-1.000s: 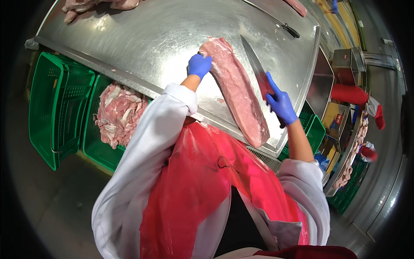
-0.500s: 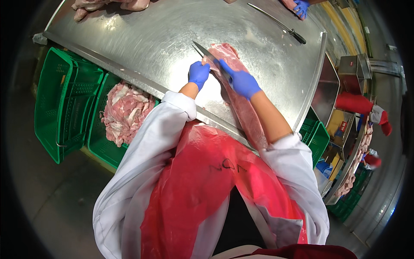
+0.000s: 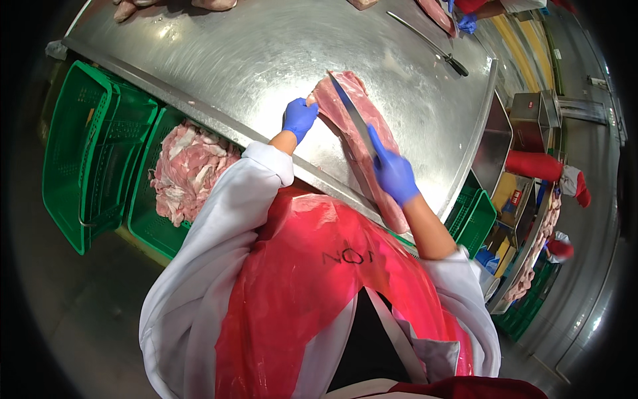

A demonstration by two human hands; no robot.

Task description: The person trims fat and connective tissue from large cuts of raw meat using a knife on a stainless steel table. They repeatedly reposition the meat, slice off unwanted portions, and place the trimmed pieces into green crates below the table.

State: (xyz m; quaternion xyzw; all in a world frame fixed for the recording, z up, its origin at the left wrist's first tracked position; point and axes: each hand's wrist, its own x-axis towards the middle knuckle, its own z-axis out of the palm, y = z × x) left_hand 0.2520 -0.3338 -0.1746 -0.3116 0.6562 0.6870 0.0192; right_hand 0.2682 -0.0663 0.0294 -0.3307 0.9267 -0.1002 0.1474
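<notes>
A long strip of pale pink raw meat (image 3: 369, 123) lies on the steel table (image 3: 266, 73) and reaches to its near edge. My left hand (image 3: 300, 119), in a blue glove, is closed on the meat's left edge near the far end. In my blue-gloved right hand (image 3: 395, 174) is a knife (image 3: 351, 105), its long blade lying over the meat and pointing away to the far left. The right index finger is stretched along the back of the knife; the handle is hidden in the fist.
Left below the table stand green crates (image 3: 74, 153), one holding a heap of meat trimmings (image 3: 189, 174). A sharpening steel (image 3: 432, 45) lies at the far right of the table. Another person's gloved hand (image 3: 467, 24) is beyond it, by more meat. Another green crate (image 3: 476, 216) sits right.
My right hand has drawn the knife back toward me and to the right. The blade now lies over the meat instead of past its left edge. My left hand has shifted slightly nearer.
</notes>
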